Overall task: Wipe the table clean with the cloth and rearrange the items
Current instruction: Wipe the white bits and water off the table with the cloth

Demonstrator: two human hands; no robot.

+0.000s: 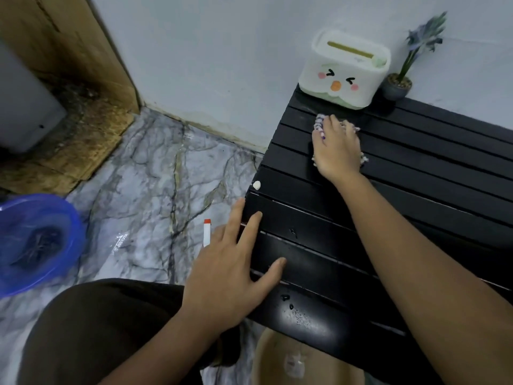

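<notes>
My right hand [336, 151] presses a pale patterned cloth [319, 122] flat onto the black slatted table [416, 173], near its far left corner. The cloth shows only at the hand's edges. My left hand [236, 268] rests open on the table's near left edge, fingers spread and holding nothing. Against the wall stand a white tissue box with a cartoon face [344, 70] and a small potted plant [397, 84]. A small white crumb [256, 185] sits at the table's left edge. Water drops [299, 318] glisten on the near slat.
On the marble floor to the left lie a white marker with a red cap [207, 232] and a blue plastic basin [36, 243]. A beige bin [302, 362] stands below the table's near edge. My dark-clothed knee [97, 329] is at bottom left.
</notes>
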